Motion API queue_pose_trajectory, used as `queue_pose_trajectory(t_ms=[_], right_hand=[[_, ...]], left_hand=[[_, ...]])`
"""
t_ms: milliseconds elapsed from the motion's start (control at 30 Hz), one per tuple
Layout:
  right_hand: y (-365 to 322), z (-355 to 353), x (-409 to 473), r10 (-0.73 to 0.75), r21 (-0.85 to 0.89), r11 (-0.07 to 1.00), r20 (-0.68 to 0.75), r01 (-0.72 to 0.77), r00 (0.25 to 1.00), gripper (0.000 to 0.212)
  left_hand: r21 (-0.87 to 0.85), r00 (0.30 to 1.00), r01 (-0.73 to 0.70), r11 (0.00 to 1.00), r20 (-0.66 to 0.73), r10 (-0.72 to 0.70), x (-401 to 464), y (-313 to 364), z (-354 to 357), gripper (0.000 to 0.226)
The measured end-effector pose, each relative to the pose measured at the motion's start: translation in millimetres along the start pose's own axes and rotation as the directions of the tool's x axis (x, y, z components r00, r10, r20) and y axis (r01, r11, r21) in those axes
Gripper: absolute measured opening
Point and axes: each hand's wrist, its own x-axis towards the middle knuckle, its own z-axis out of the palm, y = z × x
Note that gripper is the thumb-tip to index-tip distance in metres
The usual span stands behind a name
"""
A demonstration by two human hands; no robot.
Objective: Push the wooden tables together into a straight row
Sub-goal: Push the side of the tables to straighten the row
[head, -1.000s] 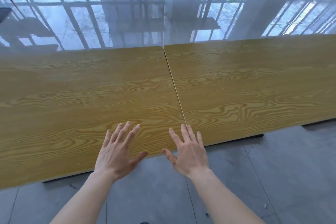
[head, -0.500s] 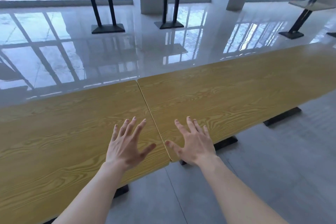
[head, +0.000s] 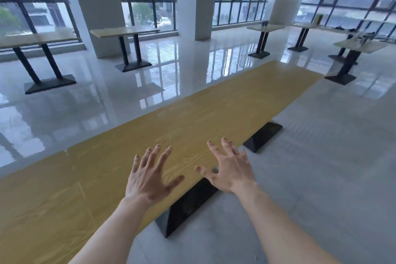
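A long row of yellow wood-grain tables [head: 214,113] runs from the lower left to the upper right, their tops flush, with a faint seam near the left. Black bases [head: 188,206] stand under the near edge. My left hand [head: 150,176] hovers with fingers spread over the tabletop near its front edge. My right hand [head: 231,167] is also spread, at the near edge of the top, partly past it. Neither hand holds anything, and whether they touch the wood I cannot tell.
Separate wooden tables on black pedestals stand beyond: two at the left windows [head: 126,32], several at the far right [head: 360,47]. White pillars [head: 192,0] rise by the glass wall. Glossy wet-looking floor lies behind the row, matte grey floor [head: 321,167] on my side.
The view has swung up and to the right, showing the row's far end and the room. Both hands stayed spread and moved right along the front edge, past the seam.
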Motion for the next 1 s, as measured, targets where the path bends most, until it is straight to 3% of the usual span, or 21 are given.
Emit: queue_pose_trajectory(t_ms=[267,467,667,1000], right_hand=[[192.1,-74.2,30.8,0.123,0.023,0.992,-0.087,-0.121,0.989,0.11],[317.3,-88.9,81.7,0.2,-0.004,0.979,-0.111,-0.202,0.973,0.099],[439.5,-103.2,170.0,0.256,-0.049,0.964,-0.066,-0.26,0.964,0.098],[599.3,-137.1,322.0,0.222,-0.038,0.974,0.01,-0.221,0.975,0.1]], left_hand=[[-0.02,0.986,-0.164,0.986,-0.012,0.164,125.7,183.3,40.0,0.097],[-0.047,0.97,-0.244,0.969,-0.014,0.244,227.5,279.6,88.6,0.101],[-0.088,0.97,-0.238,0.967,0.024,0.241,350.5,357.2,161.6,0.097],[-0.102,0.98,-0.141,0.985,0.129,0.153,509.8,455.3,242.2,0.096]])
